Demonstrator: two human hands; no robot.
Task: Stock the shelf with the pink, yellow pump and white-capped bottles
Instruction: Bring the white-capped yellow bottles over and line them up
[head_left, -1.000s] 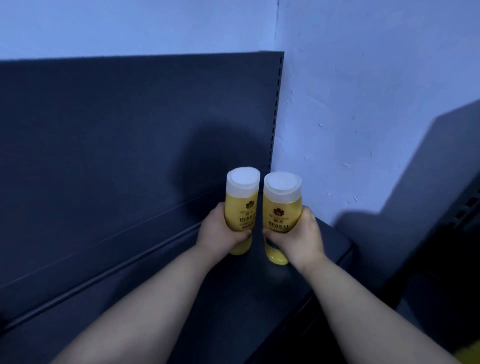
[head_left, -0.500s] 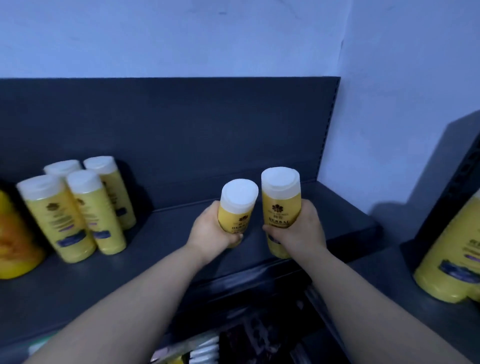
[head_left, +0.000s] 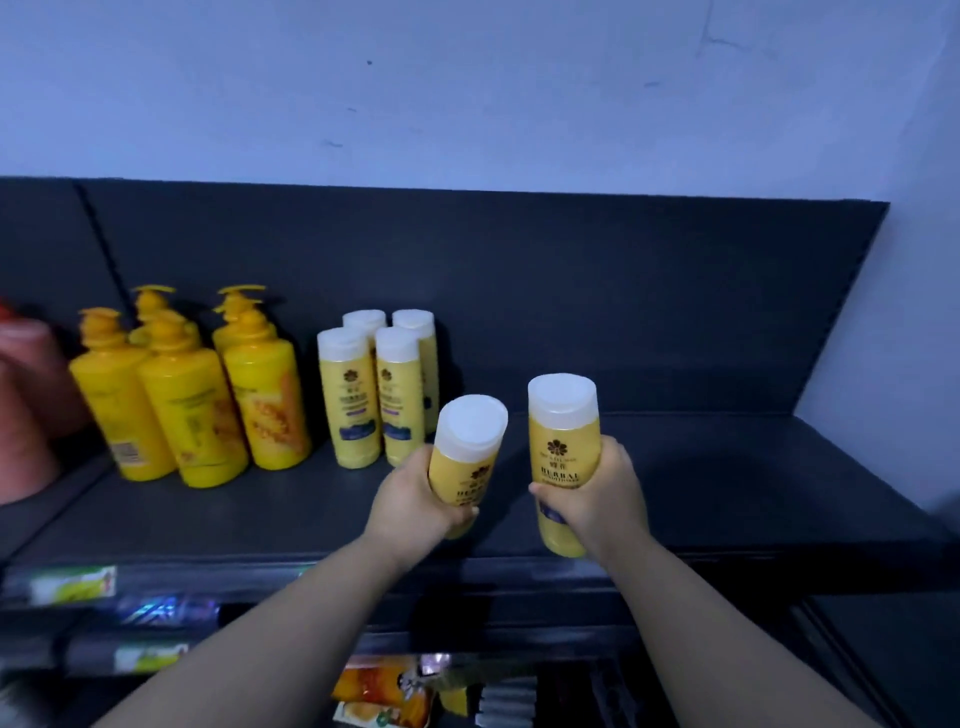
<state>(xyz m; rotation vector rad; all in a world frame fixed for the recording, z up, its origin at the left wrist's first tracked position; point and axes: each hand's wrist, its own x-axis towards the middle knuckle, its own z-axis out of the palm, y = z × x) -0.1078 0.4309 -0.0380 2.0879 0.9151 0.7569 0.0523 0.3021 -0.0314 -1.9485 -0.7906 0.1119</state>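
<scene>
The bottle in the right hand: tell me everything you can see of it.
The white-capped bottle is yellow glossy plastic by its look, with a wide flat-topped white cap, a dark flower emblem, the word HERBAL and a purple patch below. The right hand grips its middle, nearly upright, over the front of the shelf. Whether its base touches it is unclear.

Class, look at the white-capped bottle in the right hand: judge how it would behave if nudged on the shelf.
Tall and narrow, the white-capped bottle would probably tip rather than slide. Its rounded body suggests it would roll once down. Smooth plastic, so likely slippery, hardly fragile; the right hand curls round it.
</scene>
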